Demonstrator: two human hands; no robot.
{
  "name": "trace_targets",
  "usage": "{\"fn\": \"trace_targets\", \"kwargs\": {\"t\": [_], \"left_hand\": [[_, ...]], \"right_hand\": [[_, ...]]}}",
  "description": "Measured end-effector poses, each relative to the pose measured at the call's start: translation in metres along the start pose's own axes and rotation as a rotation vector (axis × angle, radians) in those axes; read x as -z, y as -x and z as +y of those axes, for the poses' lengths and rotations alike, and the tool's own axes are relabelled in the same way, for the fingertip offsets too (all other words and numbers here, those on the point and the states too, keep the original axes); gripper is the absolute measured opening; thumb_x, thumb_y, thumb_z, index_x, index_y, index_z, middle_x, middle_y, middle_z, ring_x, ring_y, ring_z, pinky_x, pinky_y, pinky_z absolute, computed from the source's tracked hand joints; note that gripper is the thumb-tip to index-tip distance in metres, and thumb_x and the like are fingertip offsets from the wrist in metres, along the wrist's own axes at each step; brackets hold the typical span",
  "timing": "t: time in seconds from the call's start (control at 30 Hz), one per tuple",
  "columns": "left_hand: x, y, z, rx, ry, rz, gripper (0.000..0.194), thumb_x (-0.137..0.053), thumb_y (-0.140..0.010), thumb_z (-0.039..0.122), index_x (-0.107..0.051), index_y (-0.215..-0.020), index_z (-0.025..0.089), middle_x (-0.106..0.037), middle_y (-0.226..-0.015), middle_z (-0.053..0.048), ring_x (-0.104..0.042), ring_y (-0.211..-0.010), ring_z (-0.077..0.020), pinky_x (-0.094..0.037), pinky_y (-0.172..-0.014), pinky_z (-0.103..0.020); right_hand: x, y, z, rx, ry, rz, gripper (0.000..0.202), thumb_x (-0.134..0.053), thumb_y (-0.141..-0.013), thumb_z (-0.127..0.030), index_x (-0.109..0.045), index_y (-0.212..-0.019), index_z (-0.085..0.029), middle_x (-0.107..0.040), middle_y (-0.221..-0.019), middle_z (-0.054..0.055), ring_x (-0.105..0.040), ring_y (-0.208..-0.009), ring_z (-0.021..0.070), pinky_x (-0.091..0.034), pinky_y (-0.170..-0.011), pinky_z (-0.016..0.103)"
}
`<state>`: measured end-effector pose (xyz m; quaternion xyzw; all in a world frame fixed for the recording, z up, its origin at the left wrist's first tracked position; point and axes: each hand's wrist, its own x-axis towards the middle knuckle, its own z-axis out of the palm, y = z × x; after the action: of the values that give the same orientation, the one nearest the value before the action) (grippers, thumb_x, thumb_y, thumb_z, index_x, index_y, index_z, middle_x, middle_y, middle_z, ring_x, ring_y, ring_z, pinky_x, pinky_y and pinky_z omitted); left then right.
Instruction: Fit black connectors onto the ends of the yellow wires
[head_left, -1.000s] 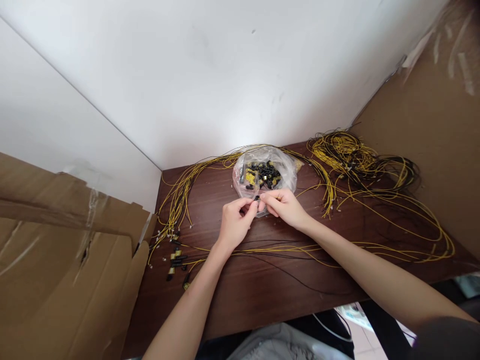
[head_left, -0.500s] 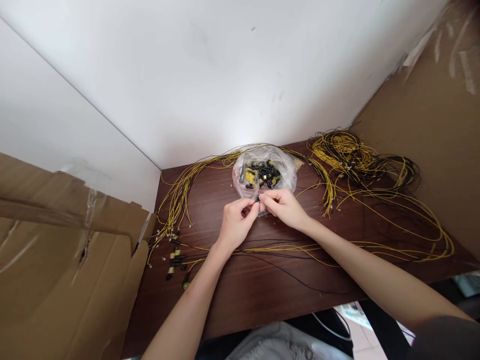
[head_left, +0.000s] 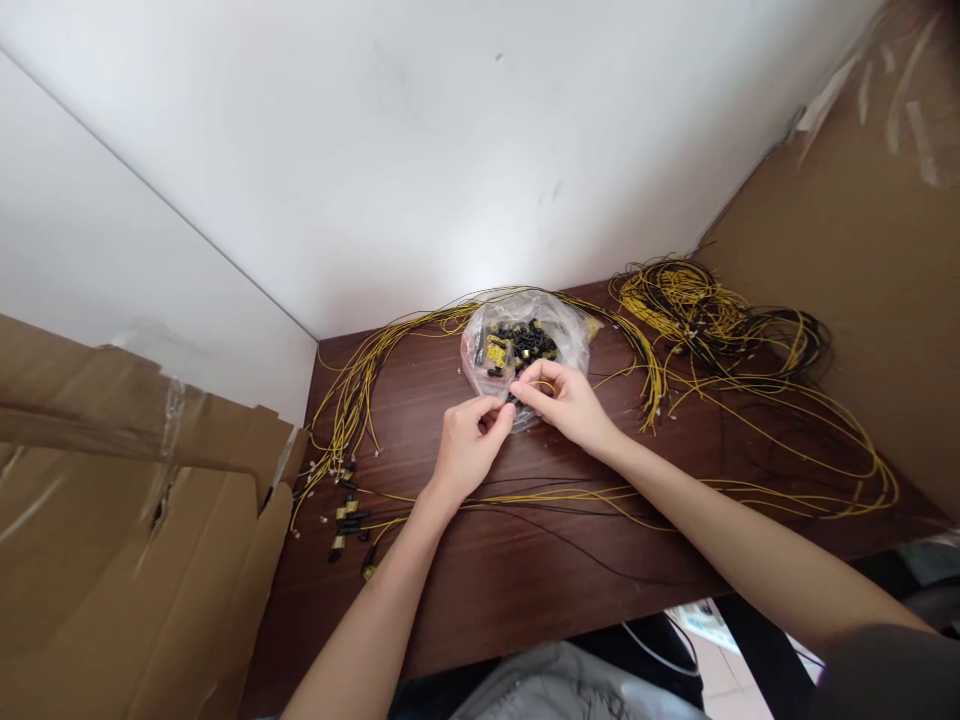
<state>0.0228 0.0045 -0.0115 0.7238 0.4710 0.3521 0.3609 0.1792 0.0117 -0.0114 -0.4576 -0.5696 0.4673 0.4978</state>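
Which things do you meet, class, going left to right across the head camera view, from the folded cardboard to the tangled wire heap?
Folded cardboard, loose black-and-yellow pieces, left hand, right hand, tangled wire heap.

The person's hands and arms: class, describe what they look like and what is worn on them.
Both the left hand and right hand are ungloved, with no watch or bracelet showing. The forearms are bare; a dark grey sleeve shows only on the right arm.
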Motion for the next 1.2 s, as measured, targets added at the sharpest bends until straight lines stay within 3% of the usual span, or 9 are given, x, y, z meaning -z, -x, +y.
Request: {"fn": "trace_targets", "kwargs": {"t": [0.23,0.53,0.87,1.07,1.2], "left_hand": [[0.001,0.0,0.0,-0.019,-0.037,-0.033,0.027,-0.049,-0.084,0.03,-0.06,-0.065,0.013,-0.057,-0.058,0.0,-0.047,-0.045,-0.0076,-0.036,-0.046,-0.018],[0.0,0.0,-0.001,-0.009,-0.017,-0.004,0.026,-0.051,-0.083,0.03,-0.063,-0.067,0.013,-0.057,-0.058,0.0,-0.046,-0.045,-0.0078,-0.036,-0.046,-0.018],[0.001,-0.001,0.0,-0.089,-0.072,-0.011,0.028,-0.051,-0.083,0.026,-0.062,-0.061,0.013,-0.057,-0.054,0.0,-0.046,-0.049,-0.0081,-0.034,-0.049,-0.018],[0.0,0.0,-0.001,-0.041,-0.019,0.014,0.028,-0.051,-0.083,0.028,-0.066,-0.065,0.012,-0.06,-0.055,0.0,-0.045,-0.043,-0.0071,-0.034,-0.045,-0.018],[0.0,0.001,-0.001,-0.016,0.025,0.037,0.026,-0.051,-0.083,0.027,-0.068,-0.07,0.012,-0.061,-0.056,0.0,-0.045,-0.041,-0.0066,-0.036,-0.044,-0.017]], "right_hand": [[0.001,0.001,-0.004,-0.059,-0.007,-0.03,0.03,-0.065,-0.073,-0.041,-0.051,-0.066,-0.016,-0.043,-0.046,-0.007,-0.033,-0.038,0.0048,-0.024,-0.038,0.019],[0.003,-0.001,-0.01,-0.197,-0.075,-0.035,0.034,-0.07,-0.068,-0.042,-0.049,-0.062,-0.016,-0.042,-0.041,-0.008,-0.03,-0.03,0.0033,-0.018,-0.031,0.018],[0.004,0.0,-0.01,-0.093,0.051,-0.031,0.033,-0.069,-0.07,-0.042,-0.054,-0.062,-0.014,-0.048,-0.044,-0.005,-0.037,-0.034,0.0042,-0.025,-0.034,0.019],[0.005,0.0,-0.005,-0.078,0.032,-0.072,0.028,-0.068,-0.072,-0.039,-0.055,-0.068,-0.015,-0.054,-0.053,-0.003,-0.04,-0.038,0.005,-0.029,-0.036,0.019],[0.004,-0.001,-0.001,-0.014,0.034,-0.074,0.025,-0.07,-0.071,-0.036,-0.057,-0.077,-0.015,-0.06,-0.066,0.0,-0.05,-0.052,0.008,-0.037,-0.047,0.02]]}}
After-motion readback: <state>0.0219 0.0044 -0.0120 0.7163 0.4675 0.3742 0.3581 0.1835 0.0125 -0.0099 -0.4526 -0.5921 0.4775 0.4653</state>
